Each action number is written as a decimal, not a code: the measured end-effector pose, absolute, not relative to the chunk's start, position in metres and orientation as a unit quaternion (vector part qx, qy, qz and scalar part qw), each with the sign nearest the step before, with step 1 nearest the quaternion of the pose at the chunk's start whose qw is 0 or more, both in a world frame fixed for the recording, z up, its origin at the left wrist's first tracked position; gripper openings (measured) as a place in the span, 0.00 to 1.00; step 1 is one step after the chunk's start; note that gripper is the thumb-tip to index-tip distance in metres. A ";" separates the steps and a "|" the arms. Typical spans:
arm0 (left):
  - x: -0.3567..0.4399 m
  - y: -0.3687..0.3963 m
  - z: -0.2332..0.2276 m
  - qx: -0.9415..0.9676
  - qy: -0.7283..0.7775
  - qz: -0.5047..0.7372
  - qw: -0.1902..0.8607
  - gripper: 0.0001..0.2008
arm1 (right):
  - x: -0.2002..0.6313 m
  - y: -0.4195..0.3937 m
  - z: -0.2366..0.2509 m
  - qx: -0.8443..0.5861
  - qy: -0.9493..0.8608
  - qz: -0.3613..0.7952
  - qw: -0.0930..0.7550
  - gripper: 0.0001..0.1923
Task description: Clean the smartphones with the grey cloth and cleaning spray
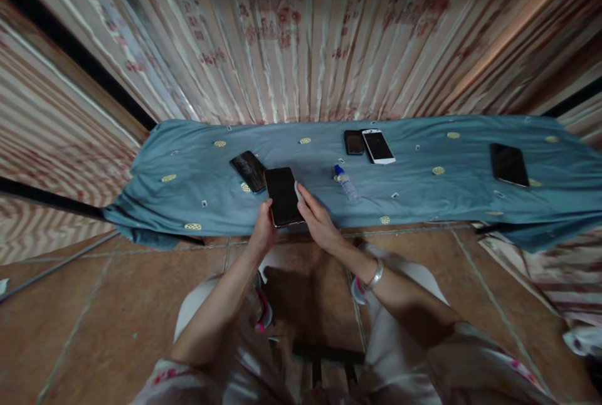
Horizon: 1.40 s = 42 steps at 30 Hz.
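Head view: a dark phone is held up at the near edge of the bench, which is draped in a blue cloth. The left hand is closed around the phone's lower left edge. The right hand is laid against the right edge, and what looks like a small white pad or cloth is pressed to the screen under its fingers; what it is cannot be told for certain. The two hands are thus close together, both on the one phone.

A small bottle with a blue cap lies on its side just right of the hands. A second black phone lies touching or just behind the held one, to the left. Further back a small dark phone and a white-framed phone lie side by side, and another black phone lies well apart at the right.

Judged from this, the wiping of the held phone is under way, not finished. Four phones lie untouched on the bench; whether any has been cleaned cannot be told.
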State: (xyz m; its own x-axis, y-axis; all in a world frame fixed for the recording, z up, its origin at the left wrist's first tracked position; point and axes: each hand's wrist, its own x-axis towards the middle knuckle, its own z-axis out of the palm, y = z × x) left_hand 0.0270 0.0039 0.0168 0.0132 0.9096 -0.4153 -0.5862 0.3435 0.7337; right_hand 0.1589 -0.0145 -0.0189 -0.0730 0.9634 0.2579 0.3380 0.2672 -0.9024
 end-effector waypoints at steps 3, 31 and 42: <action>0.024 0.006 0.015 0.190 0.440 0.561 0.675 0.09 | 0.159 -0.015 -0.019 -0.492 -0.651 0.346 0.464 0.32; 0.015 -0.003 0.016 0.232 0.373 0.395 0.807 0.20 | 0.186 0.025 -0.020 -0.521 -0.467 0.439 0.563 0.26; 0.023 -0.010 0.020 0.223 0.404 0.374 0.805 0.23 | 0.206 0.041 -0.018 -0.551 -0.567 0.297 0.535 0.16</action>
State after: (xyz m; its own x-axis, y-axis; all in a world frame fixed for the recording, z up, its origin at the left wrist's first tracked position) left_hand 0.0226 -0.0099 0.0203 0.3938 0.7822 -0.4828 -0.4224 0.6205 0.6608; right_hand 0.2063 0.0406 -0.0180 0.1795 0.9432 0.2795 0.3076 0.2160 -0.9266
